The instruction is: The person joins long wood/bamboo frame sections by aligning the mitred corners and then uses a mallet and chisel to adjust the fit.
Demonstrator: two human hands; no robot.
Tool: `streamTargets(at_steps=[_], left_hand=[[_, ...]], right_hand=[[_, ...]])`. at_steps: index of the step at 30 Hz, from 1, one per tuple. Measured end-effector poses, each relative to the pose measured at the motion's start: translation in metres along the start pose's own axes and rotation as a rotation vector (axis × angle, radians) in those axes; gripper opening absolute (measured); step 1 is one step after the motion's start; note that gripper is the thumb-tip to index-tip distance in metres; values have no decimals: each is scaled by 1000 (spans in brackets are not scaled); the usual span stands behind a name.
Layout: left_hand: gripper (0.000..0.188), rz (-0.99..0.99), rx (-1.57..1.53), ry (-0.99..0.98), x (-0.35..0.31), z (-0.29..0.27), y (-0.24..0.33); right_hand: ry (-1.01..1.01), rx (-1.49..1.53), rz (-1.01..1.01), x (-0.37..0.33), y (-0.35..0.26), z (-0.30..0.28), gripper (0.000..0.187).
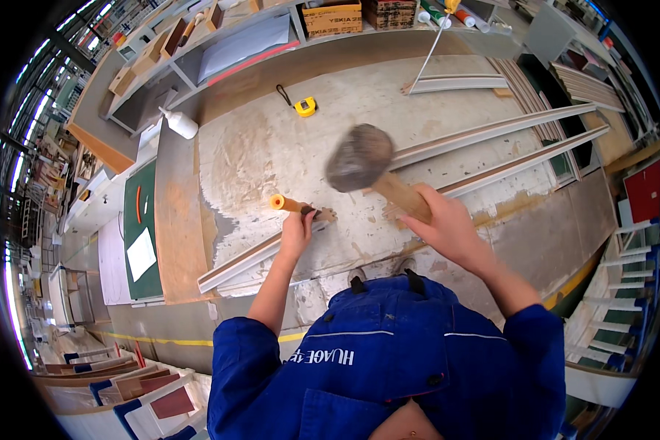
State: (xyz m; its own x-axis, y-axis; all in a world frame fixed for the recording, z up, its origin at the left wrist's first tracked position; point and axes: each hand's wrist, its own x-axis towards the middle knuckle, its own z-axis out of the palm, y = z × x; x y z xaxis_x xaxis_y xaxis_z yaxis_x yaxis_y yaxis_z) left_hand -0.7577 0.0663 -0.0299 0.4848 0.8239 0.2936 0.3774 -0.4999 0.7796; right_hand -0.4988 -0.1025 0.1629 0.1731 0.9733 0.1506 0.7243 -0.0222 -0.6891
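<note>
My left hand (298, 233) is closed around a chisel with a yellow-orange handle (284, 203). Its dark shank points at the notched end of a white-and-brown moulding strip (235, 268) lying on the bench; the cutting tip is too small to make out. In my right hand (447, 224), the fingers wrap round the wooden handle of a mallet (361, 158). The mallet's large, worn head is raised over the bench, blurred, to the right of the chisel and apart from it. Two longer strips (521, 165) lie right of the mallet.
A yellow tape measure (305, 107) and a white squeeze bottle (180, 123) lie on the worn workbench (242, 158). Along its back runs a shelf (246, 48) with boxes and wood pieces. More strips (528, 95) are stacked at the right; a green board (141, 220) covers the left end.
</note>
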Motion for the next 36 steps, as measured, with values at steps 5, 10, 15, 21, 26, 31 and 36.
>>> streamTargets(at_steps=[5, 10, 15, 21, 26, 31, 36], left_hand=[[11, -28, 47, 25, 1, 1, 7], [11, 29, 30, 76, 0, 7, 10], [9, 77, 52, 85, -4, 8, -1], [10, 91, 73, 74, -2, 8, 2], [12, 112, 125, 85, -4, 6, -5], [13, 66, 73, 59, -1, 6, 2], [12, 31, 110, 42, -2, 3, 3]], right_hand=[[24, -73, -367, 40, -68, -6, 34], [-121, -262, -299, 42, -55, 16, 33], [-42, -215, -359, 54, -62, 7, 32], [-61, -234, -367, 50, -65, 11, 34], [-110, -259, -369, 55, -56, 9, 34], [-9, -166, -367, 57, -65, 10, 34], [-197, -313, -280, 56, -50, 14, 33]])
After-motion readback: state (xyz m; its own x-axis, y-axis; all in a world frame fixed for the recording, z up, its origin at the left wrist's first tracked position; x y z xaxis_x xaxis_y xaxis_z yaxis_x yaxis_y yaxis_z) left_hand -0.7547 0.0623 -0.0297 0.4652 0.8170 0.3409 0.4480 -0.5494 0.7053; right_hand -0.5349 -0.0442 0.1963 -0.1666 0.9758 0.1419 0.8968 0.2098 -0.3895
